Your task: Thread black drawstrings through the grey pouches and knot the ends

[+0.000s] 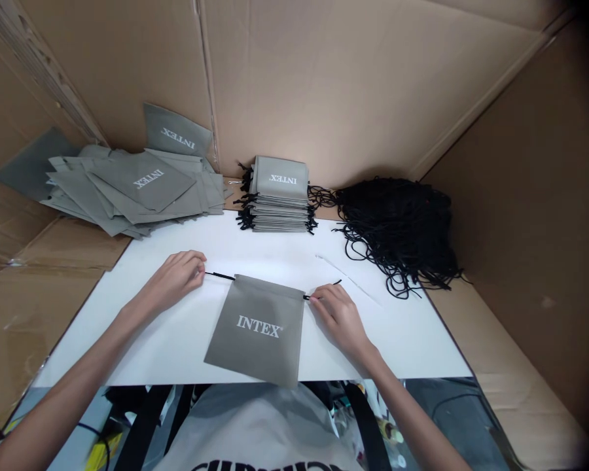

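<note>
A grey pouch printed INTEX lies flat on the white board, its lower edge reaching over the board's front edge. From its upper left corner a black drawstring runs to my left hand, whose fingers pinch it a short way off the pouch. My right hand pinches the black cord at the upper right corner, close against the fabric. A loose cord end shows just above my right fingers.
Behind lies a neat stack of corded grey pouches. A loose heap of grey pouches fills the back left. Many black cords are piled at right. A thin pale rod rests on the white board. Cardboard walls enclose it.
</note>
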The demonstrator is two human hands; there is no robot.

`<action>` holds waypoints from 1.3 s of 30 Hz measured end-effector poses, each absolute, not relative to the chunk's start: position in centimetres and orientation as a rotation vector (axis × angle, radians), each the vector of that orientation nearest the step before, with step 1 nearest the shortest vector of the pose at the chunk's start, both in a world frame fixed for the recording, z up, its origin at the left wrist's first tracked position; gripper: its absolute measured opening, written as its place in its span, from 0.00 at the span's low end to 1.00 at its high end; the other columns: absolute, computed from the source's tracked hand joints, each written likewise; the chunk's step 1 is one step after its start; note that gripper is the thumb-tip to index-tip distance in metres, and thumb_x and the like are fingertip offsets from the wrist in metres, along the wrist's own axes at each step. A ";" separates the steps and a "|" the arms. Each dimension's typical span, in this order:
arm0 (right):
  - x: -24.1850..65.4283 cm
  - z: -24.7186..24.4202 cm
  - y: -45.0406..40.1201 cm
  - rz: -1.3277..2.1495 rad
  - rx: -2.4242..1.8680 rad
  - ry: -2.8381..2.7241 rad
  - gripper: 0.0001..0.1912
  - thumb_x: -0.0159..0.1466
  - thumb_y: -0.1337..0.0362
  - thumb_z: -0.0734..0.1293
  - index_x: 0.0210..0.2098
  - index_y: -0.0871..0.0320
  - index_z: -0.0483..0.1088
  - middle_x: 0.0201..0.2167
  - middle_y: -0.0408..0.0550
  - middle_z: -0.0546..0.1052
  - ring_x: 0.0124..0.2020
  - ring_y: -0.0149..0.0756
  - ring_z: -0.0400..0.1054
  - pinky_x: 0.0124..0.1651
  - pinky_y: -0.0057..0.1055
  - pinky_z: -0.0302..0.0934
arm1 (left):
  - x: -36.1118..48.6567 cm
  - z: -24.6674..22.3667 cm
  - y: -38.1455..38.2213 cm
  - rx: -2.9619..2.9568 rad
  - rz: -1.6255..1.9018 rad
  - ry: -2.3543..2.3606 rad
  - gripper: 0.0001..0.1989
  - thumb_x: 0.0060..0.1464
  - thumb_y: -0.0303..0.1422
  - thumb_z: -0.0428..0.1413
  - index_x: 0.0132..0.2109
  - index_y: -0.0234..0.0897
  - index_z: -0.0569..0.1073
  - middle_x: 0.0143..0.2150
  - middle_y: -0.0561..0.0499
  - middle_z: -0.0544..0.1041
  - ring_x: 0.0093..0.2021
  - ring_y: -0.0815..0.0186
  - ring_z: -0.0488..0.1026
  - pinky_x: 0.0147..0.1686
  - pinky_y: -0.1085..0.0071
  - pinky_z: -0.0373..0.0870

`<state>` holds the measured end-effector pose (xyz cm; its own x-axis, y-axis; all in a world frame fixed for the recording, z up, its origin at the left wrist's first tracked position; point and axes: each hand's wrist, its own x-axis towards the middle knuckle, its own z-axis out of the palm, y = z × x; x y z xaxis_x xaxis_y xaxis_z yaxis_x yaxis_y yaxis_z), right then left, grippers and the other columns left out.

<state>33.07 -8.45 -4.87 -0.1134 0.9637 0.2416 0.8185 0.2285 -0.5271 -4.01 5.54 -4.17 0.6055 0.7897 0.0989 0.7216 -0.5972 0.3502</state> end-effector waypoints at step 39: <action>37.3 -3.4 -9.0 0.386 -1.728 -2.100 0.12 0.69 0.61 0.63 0.51 0.55 0.70 0.51 0.52 0.73 0.54 0.48 0.64 0.56 0.47 0.60 | 0.0 -2.0 5.8 2.108 0.223 1.054 0.19 0.60 0.49 0.51 0.46 0.41 0.75 0.50 0.46 0.74 0.49 0.56 0.71 0.47 0.65 0.66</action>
<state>37.30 -9.04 -3.43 -0.1621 0.9789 0.1240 0.8708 0.2010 -0.4486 0.04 5.84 -1.99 0.6450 0.7457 -0.1670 0.6137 -0.3753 0.6946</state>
